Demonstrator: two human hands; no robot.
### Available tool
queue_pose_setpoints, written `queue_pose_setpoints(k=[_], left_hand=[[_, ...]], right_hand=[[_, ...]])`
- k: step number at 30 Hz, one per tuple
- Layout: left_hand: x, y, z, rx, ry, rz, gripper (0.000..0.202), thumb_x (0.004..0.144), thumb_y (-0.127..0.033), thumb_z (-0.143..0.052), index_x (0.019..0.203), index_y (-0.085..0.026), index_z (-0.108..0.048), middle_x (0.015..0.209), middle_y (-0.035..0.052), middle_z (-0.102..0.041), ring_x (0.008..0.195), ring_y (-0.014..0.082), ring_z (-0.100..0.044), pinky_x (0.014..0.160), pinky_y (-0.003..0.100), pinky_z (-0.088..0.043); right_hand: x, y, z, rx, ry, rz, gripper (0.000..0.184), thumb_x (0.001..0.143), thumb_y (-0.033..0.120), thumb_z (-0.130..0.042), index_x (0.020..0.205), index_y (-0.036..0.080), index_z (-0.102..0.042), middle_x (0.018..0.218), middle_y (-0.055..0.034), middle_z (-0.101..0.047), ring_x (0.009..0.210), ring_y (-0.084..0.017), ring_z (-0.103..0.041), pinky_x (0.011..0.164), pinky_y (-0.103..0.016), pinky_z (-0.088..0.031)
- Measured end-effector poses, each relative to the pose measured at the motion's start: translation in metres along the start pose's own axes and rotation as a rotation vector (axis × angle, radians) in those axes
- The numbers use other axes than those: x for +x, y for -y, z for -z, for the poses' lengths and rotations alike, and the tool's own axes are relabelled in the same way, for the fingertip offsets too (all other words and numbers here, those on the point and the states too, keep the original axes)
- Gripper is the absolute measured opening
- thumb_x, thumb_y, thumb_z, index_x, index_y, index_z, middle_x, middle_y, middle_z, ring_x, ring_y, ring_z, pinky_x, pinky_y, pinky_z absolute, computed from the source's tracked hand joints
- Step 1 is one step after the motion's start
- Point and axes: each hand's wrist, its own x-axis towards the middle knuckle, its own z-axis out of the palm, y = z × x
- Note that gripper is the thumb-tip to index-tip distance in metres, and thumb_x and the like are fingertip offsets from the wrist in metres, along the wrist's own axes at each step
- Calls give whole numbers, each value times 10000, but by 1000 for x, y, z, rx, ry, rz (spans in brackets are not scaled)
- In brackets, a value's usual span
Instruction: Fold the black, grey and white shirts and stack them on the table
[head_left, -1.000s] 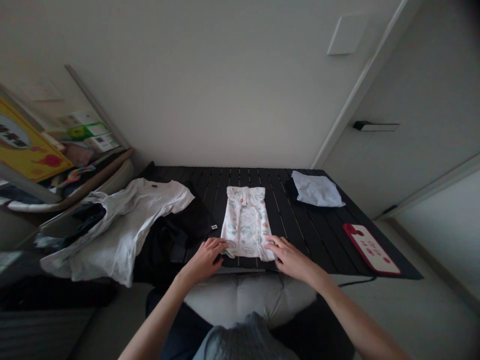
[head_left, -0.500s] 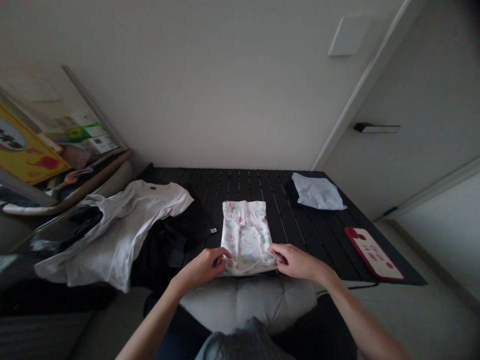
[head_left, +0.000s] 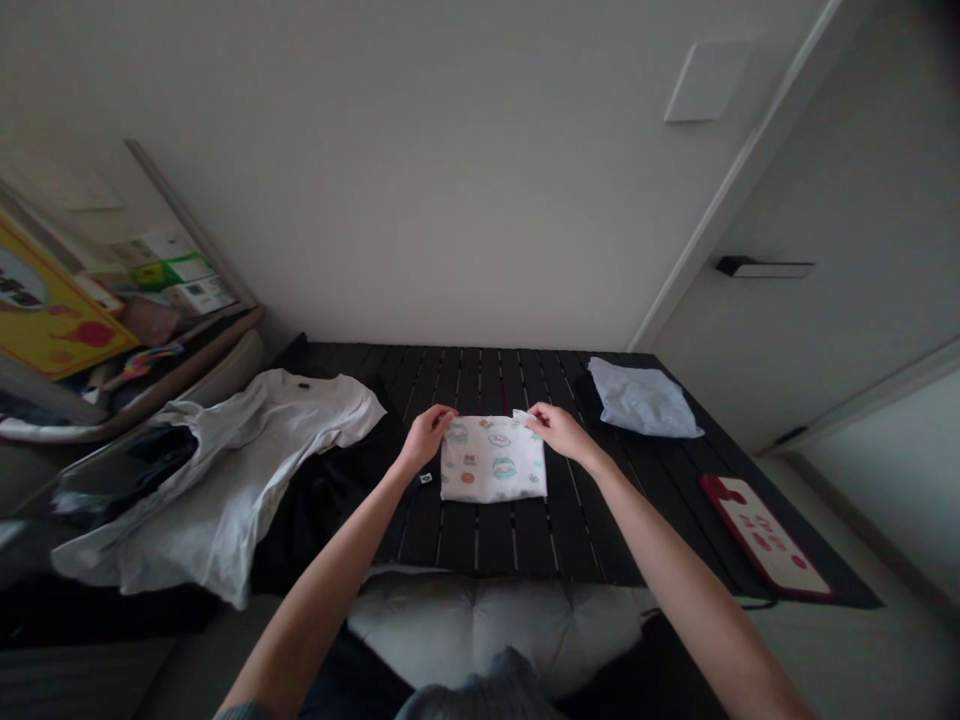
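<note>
A small white garment with a coloured print [head_left: 492,463] lies folded in half on the black slatted table [head_left: 480,530]. My left hand [head_left: 424,436] pinches its far left corner. My right hand [head_left: 553,430] pinches its far right corner, where a bit of cloth sticks up. Both arms reach forward over the table's near edge.
A white T-shirt [head_left: 225,470] drapes over dark clothes [head_left: 337,480] at the table's left. A folded pale blue cloth [head_left: 641,400] lies at the far right, a red and white card [head_left: 765,540] at the near right. Cluttered shelves stand left, a door right.
Both hands gripped the garment's near hem and carried it away from me onto the far edge, folding it in half. The hands now sit at the far corners.
</note>
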Motion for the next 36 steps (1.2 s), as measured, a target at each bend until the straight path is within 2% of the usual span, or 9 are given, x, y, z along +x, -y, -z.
queue_pose_setpoints(k=[7,12,16,19,22,25,29,33,36], left_hand=[[26,23,-18,145,-69,70,220,895,-261,-482,980,-145,-647,874,60,-681,799,163,-611,719,246,-439],[16,29,-19,274,-149,72,296,868,-293,-568,1114,-130,-573,1025,113,-628,943,207,-595,865,333,-455],[8,24,-13,449,-110,54,262,765,-242,-668,998,-143,-600,1019,109,-609,971,240,-563,888,379,-442],[9,16,-11,387,-14,79,88,800,-194,-599,881,-163,-615,880,57,-639,852,192,-583,819,314,-451],[14,12,-13,245,-36,73,90,845,-208,-539,886,-177,-612,846,25,-661,795,156,-594,758,255,-444],[19,16,-18,207,-111,99,108,865,-223,-523,923,-171,-598,890,33,-669,822,157,-607,752,249,-447],[20,26,-25,325,-126,140,88,834,-171,-550,904,-153,-599,925,73,-643,870,181,-597,810,291,-450],[10,24,-27,417,-199,178,226,857,-197,-534,1065,-113,-565,1072,145,-606,1028,223,-569,900,332,-424],[-4,18,-23,487,-143,311,195,879,-262,-518,981,-116,-597,990,148,-644,977,241,-604,846,323,-439]], right_hand=[[34,-26,-26,-183,-116,-107,132,830,283,-532,834,179,-613,783,-38,-654,741,-170,-604,695,-254,-424],[26,-37,-37,-350,-258,-135,280,846,393,-564,974,148,-606,988,-103,-587,876,-197,-607,800,-289,-453],[14,-38,-39,-434,-293,-240,415,793,417,-641,1078,126,-560,1057,-137,-538,863,-217,-608,769,-306,-464],[13,-38,-38,-412,-292,-200,254,776,306,-635,970,149,-587,968,-94,-555,831,-198,-590,774,-297,-462],[18,-39,-35,-350,-296,-103,55,783,211,-554,799,180,-598,858,-50,-561,789,-178,-575,781,-288,-456],[25,-40,-31,-328,-341,-71,94,788,199,-517,733,189,-593,824,-50,-570,779,-184,-570,777,-295,-451],[29,-40,-31,-364,-369,-98,115,803,202,-505,745,184,-604,827,-65,-596,813,-198,-584,788,-300,-448],[20,-38,-35,-421,-371,-235,186,853,282,-502,866,153,-636,903,-123,-644,867,-226,-621,783,-314,-454],[6,-34,-36,-463,-309,-417,335,877,423,-496,872,131,-658,903,-192,-671,858,-276,-652,726,-340,-459]])
